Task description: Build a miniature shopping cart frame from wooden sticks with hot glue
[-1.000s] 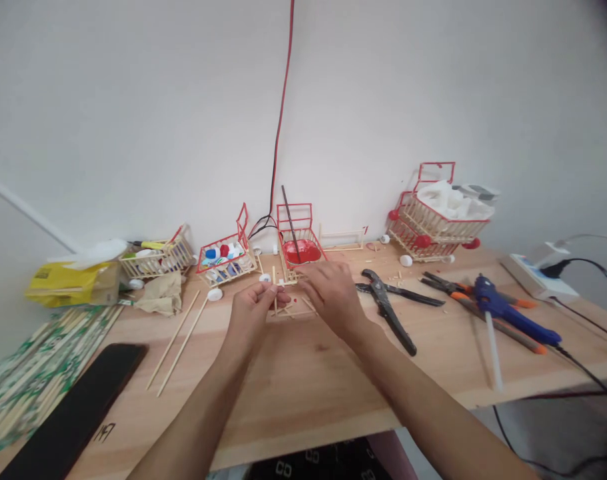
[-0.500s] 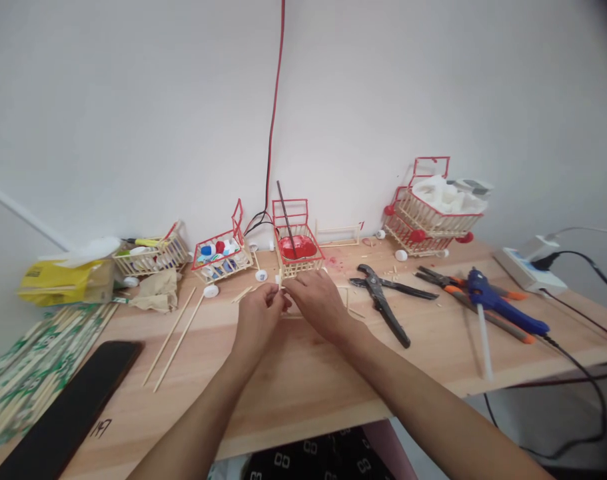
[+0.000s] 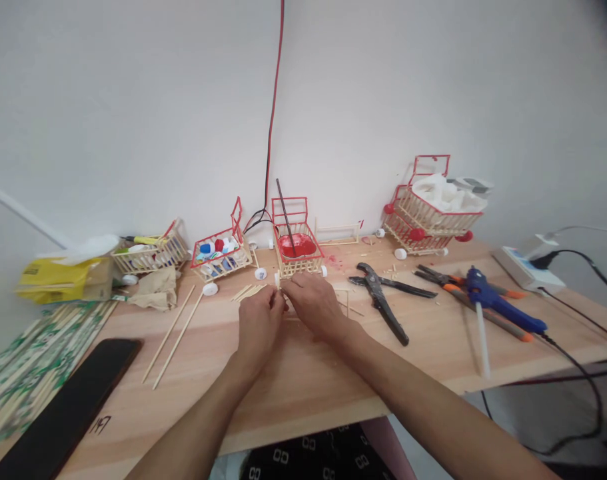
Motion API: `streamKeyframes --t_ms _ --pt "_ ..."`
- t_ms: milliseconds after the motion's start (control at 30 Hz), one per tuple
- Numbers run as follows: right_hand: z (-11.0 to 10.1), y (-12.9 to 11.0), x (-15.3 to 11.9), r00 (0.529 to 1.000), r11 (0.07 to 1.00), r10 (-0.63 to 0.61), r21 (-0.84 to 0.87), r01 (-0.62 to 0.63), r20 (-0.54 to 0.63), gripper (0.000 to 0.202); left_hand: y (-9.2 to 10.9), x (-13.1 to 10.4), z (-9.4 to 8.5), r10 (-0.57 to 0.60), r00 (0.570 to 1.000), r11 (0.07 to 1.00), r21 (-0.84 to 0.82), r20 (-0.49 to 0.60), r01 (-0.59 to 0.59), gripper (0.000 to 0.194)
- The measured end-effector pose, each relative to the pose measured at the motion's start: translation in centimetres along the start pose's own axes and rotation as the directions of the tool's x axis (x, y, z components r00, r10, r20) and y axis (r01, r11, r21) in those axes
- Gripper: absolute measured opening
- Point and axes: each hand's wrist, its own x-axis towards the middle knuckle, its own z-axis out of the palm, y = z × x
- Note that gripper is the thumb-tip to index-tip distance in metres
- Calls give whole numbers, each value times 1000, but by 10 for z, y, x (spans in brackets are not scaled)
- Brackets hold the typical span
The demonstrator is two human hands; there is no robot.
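Note:
My left hand and my right hand meet low over the middle of the wooden table. The fingers of both are closed in a pinch, and whatever lies between them is hidden. Just beyond my fingertips stands a small stick cart with a red rim and handle, holding a red-stained dish with a dark thin rod in it. A thin stick frame shows partly past my right hand. Short cut sticks lie left of my fingers.
Black pliers, orange-handled pliers and a blue glue gun lie at right, near a power strip. Other stick carts line the wall. Two long skewers, wrapped chopsticks and a phone are left.
My hands have shifted very slightly, staying pinched together at the same spot. The whole view has moved a little; the things on the table look unmoved.

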Motion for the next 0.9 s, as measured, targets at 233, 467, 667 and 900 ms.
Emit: streamKeyframes --t_ms 233,467,667,900 --pt "1 -1 -1 1000 1000 2 12 -2 -24 12 0 -2 1 -15 1000 999 -33 -14 15 33" --pt "1 -2 0 1000 1000 19 10 -19 6 12 0 -1 1 1 1000 1000 -26 -16 -2 34" --pt "-13 19 8 999 998 38 56 -38 4 20 -9 12 -5 -18 996 963 -266 85 40 27" --pt "-34 64 -1 841 791 535 397 -466 -79 38 -30 22 -11 -181 952 667 -681 247 303 32"
